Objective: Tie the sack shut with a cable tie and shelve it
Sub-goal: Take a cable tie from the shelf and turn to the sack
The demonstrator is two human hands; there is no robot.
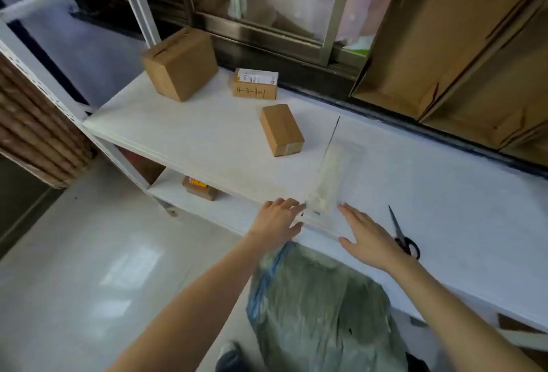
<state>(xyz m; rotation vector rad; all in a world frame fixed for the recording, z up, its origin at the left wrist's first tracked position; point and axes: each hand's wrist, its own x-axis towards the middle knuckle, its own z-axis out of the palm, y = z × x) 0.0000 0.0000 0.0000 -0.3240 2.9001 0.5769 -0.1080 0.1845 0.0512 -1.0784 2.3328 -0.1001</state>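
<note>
A grey-green sack [320, 306] with a blue edge stands on the floor below me, against the front of the white shelf [184, 134]. A clear packet of white cable ties [329, 179] lies on the shelf near its front edge. My left hand [277, 219] is at the packet's near left corner, fingers spread, touching or almost touching it. My right hand [367, 241] hovers flat and open just right of the packet, holding nothing.
Black scissors [403, 238] lie on the shelf right of my right hand. Three cardboard boxes [281, 130] sit further back on the shelf. A small box [199, 188] rests on the lower shelf. Large flattened cartons [444, 45] lean at the back right.
</note>
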